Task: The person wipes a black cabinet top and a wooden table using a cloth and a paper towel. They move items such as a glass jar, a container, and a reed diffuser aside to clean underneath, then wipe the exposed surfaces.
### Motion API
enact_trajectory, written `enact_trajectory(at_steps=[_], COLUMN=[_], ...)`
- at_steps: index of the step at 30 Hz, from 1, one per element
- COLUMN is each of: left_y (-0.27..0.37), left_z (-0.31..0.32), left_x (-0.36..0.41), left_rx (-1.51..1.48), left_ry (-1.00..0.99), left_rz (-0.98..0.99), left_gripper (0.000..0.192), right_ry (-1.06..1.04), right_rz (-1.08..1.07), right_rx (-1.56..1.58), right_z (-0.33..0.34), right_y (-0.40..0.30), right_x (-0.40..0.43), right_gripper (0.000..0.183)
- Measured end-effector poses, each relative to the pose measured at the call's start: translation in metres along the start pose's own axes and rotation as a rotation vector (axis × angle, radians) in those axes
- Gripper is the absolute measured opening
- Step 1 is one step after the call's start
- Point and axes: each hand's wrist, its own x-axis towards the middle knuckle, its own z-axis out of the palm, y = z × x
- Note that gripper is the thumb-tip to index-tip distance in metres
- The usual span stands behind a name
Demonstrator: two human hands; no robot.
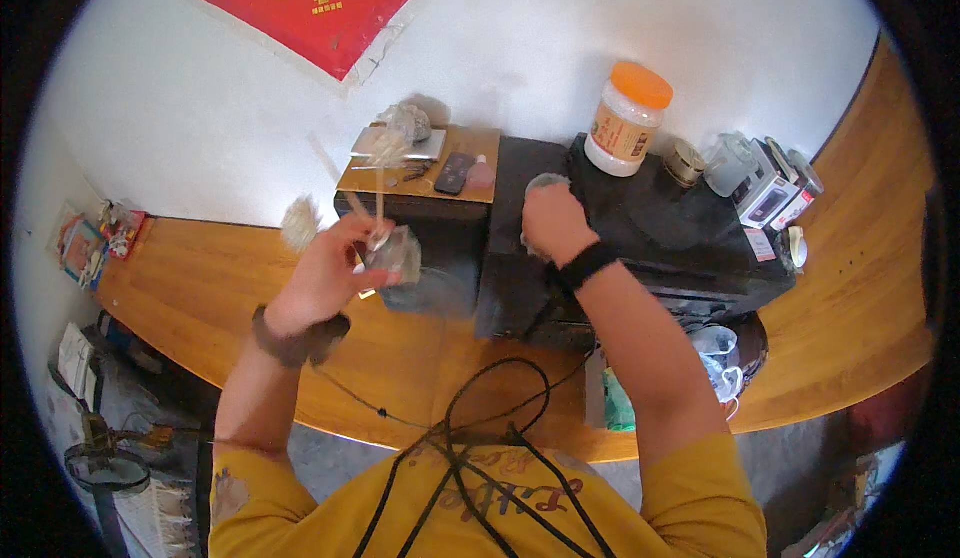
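Observation:
My left hand (330, 265) holds a small clear glass or plastic bottle (397, 256) with thin sticks that carry pale, fluffy heads (301, 222); motion blurs them. Over the dark top beside the black case stands my right hand (556, 216), curled around a greyish cloth or wad (547, 180), mostly hidden by the fingers. Behind my left hand is a small black cabinet with a wooden board (476, 141), which bears a black remote control (454, 173), a small pink bottle (480, 174) and a crumpled clear plastic bag (405, 121).
A large jar with an orange lid (628, 119), a gold-lidded round jar (683, 163), a clear container (729, 164) and small boxes (766, 190) stand on the black case (660, 220). Plastic bags (718, 363) lie near the wooden tabletop's (825, 333) front edge. Dark cords hang before my chest.

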Motion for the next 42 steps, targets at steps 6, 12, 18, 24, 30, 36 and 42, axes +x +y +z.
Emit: enact_trajectory(at_steps=[6, 12, 18, 24, 30, 36, 42], left_y=[-0.037, -0.064, -0.074, -0.081, -0.080, -0.073, -0.072], left_z=[-0.015, -0.026, -0.028, -0.024, -0.014, -0.008, -0.013], left_x=[-0.076, -0.118, -0.131, -0.126, -0.112, -0.105, -0.115], left_rx=[-0.124, -0.105, -0.160, -0.089, -0.102, -0.153, -0.090], left_ry=[0.096, 0.175, 0.204, 0.173, 0.124, 0.086, 0.093], left_rz=[-0.163, -0.249, -0.268, -0.270, -0.204, -0.246, -0.188], left_gripper=[0.042, 0.052, 0.049, 0.045, 0.045, 0.043, 0.041], right_ry=[-0.203, -0.296, -0.277, -0.229, -0.337, -0.433, -0.367], right_rz=[0.054, 0.031, 0.060, 0.033, -0.167, -0.298, -0.052], right_rx=[-0.014, -0.037, 0.304, 0.428, 0.413, 0.242, 0.203], right_z=[0.021, 0.033, 0.034, 0.035, 0.002, -0.037, -0.021], right_y=[0.035, 0.067, 0.062, 0.064, 0.044, 0.005, 0.029], right_x=[0.076, 0.109, 0.118, 0.119, 0.089, 0.016, 0.038], right_gripper=[0.022, 0.023, 0.041, 0.047, 0.043, 0.028, 0.017])
